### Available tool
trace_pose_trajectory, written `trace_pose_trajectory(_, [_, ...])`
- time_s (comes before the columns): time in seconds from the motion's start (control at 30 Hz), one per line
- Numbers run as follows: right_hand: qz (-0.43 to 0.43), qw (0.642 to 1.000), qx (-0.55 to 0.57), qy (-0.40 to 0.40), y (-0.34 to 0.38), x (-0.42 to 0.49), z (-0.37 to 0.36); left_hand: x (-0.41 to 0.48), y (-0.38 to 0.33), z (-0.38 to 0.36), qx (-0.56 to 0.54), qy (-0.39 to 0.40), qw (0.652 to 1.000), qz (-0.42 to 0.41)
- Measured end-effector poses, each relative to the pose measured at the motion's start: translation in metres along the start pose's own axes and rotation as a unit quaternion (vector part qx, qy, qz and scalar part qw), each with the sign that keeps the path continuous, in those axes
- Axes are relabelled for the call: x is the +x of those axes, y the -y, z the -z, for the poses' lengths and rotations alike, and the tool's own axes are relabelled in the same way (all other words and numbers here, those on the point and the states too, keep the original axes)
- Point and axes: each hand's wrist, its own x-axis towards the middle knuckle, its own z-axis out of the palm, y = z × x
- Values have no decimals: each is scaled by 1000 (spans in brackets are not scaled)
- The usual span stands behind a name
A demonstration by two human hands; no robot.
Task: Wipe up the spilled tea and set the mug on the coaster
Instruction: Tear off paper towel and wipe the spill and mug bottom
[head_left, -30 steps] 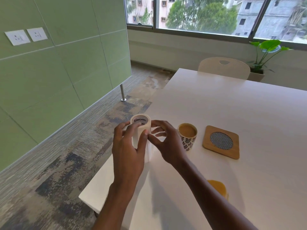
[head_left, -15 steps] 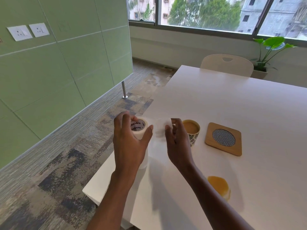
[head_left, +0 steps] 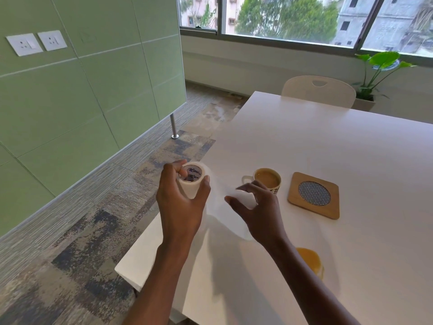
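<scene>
My left hand point(head_left: 180, 202) grips a white paper towel roll point(head_left: 192, 177) held above the table's left edge. My right hand point(head_left: 257, 207) pinches the loose sheet point(head_left: 225, 219), which stretches from the roll down toward the table. A patterned mug point(head_left: 268, 180) full of milky tea stands just beyond my right hand. To its right lies a square wooden coaster point(head_left: 314, 195) with a round mesh centre. An orange-brown tea puddle point(head_left: 310, 260) sits on the white table point(head_left: 328, 141), partly hidden by my right forearm.
A white chair point(head_left: 318, 91) stands at the table's far side, with a potted plant point(head_left: 377, 73) behind it by the window. A green partition wall point(head_left: 82, 90) and carpeted floor lie to the left of the table's edge.
My right hand has pulled away from the roll to the right, drawing a sheet out. The left hand keeps its grip on the roll. The view has shifted slightly.
</scene>
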Motion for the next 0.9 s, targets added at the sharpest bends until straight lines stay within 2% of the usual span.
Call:
trace_pose_trajectory(0.07, [-7, 1000, 15, 13, 1, -1, 1, 3, 1, -3, 3, 0, 1000, -11])
trace_pose_trajectory(0.17, [-86, 995, 58, 12, 3, -1, -2, 7, 2, -10, 10, 5, 1000, -16])
trace_pose_trajectory(0.3, [-120, 990, 76, -18, -2, -6, -9, 11, 5, -21, -15, 16, 1000, 3])
trace_pose_trajectory(0.57, [-230, 962, 118, -91, -17, -33, -25, 16, 5, -34, -13, -16, 1000, -10])
trace_pose_trajectory(0.7, [-269, 949, 101, -133, -27, -48, -24, 16, 8, -31, -6, -18, 1000, -7])
trace_pose_trajectory(0.8, [-267, 948, 62, -164, -30, -57, -18, 16, 9, -29, -1, -13, 1000, -9])
trace_pose_trajectory(0.9, [-223, 958, 6, -178, -28, -67, -8, 17, 8, -28, 6, -8, 1000, -6])
